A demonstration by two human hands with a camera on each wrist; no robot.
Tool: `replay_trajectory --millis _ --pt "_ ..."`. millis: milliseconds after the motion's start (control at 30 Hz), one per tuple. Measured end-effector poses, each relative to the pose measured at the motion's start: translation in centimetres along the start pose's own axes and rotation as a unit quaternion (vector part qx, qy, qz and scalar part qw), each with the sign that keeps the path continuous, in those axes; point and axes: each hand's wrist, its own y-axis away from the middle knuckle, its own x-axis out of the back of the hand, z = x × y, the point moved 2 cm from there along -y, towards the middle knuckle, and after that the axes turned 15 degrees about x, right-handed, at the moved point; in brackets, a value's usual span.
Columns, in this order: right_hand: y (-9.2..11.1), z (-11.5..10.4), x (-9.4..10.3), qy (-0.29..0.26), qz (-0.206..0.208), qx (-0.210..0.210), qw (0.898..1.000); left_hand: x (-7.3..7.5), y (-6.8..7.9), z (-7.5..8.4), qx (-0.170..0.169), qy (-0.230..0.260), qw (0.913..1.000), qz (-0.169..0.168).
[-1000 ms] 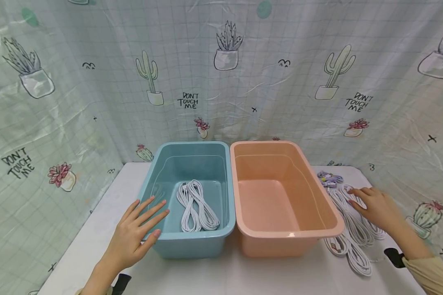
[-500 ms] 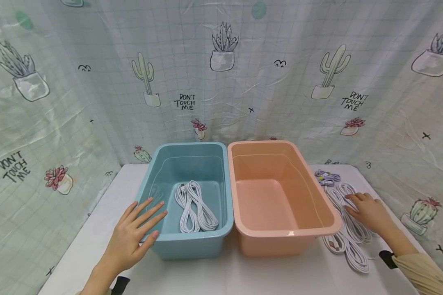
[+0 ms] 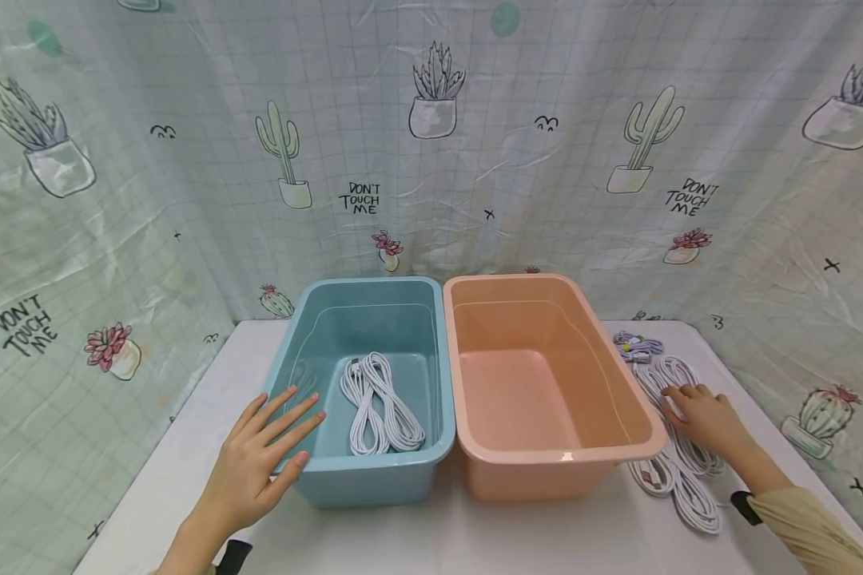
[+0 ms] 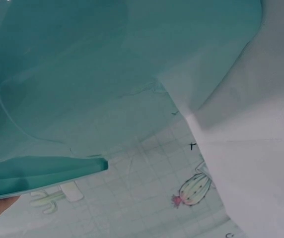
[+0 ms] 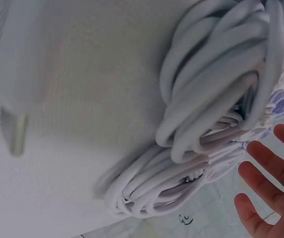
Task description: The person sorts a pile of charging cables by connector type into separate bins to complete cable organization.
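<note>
Clock laid on table, 12 = far side, ctr where the bins meet. Blue bin (image 3: 363,461) at 9: glossy moulded plastic, rect. w/ rounded corners, rolled rim, thin line below the lip. Peach bin (image 3: 568,455) at 3: same shape & gloss, rim right alongside. Table (image 3: 431,551): smooth matte white. Backdrop (image 3: 489,239): wrinkled, shiny sheet, pale grid, cactus prints, "DON'T TOUCH ME" lettering.

Blue bin holds one white cable coil (image 3: 395,411): round smooth cord, long narrow loops in two lobes, lying on the floor just off bin ctr, twd 5.

More white cables, approx 3 to 4, just outside peach bin: loose pile (image 3: 697,455) of soft overlapping loops, plus a nearer bundle (image 3: 693,507) w/ a reddish-brown plug (image 3: 647,477). Purple-tinged bundle (image 3: 640,346) at 2, thinner-looking cord. Rt wrist view: blurred white pc w/ metal tip (image 5: 18,134) at 9.

L hand (image 3: 255,459) at 8–9, on blue bin's near corner, fingers spread, thumb apart, grips nothing. R hand (image 3: 708,422) at 3, over the pile; fingers slightly bent & spaced, pinching nothing; can't tell if tips touch cord. Black strap (image 3: 744,507) at R wrist, beige sleeve (image 3: 813,531) behind it.
</note>
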Motion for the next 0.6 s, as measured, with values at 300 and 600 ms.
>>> replay_trajectory --millis 300,600 --pt "-0.5 0.2 -0.8 -0.008 -0.023 -0.003 1.0 0.0 0.0 0.1 -0.001 0.002 1.0 0.002" --pt "-0.7 0.7 -1.5 -0.006 -0.036 -0.014 0.999 0.1 0.1 0.0 -0.003 0.0 1.0 0.002"
